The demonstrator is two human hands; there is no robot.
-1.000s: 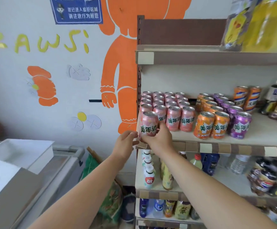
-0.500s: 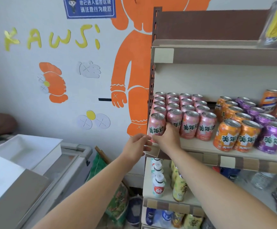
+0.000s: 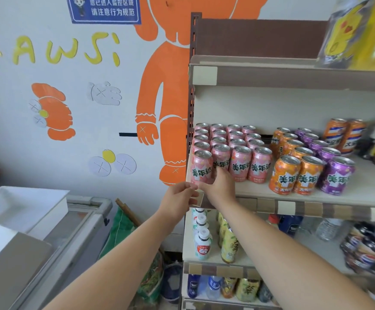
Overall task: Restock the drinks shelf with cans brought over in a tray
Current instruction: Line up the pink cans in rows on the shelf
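Currently right hand (image 3: 218,186) grips the base of a pink aluminium drink can (image 3: 202,167), which stands upright on the beige shelf board (image 3: 257,189) just above that hand. Left hand (image 3: 179,198) is just beside it, fingers curled; grip cannot be told.

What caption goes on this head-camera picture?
Right hand holds a pink can on the drinks shelf, left hand close by.

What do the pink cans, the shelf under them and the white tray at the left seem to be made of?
Pink cans: likely aluminium, with bare silvery tops and glossy printed sides.
Shelf: looks like painted metal, matte cream, with a perforated brown upright; not certain.
White tray: probably plastic or foam, with smooth plain walls.
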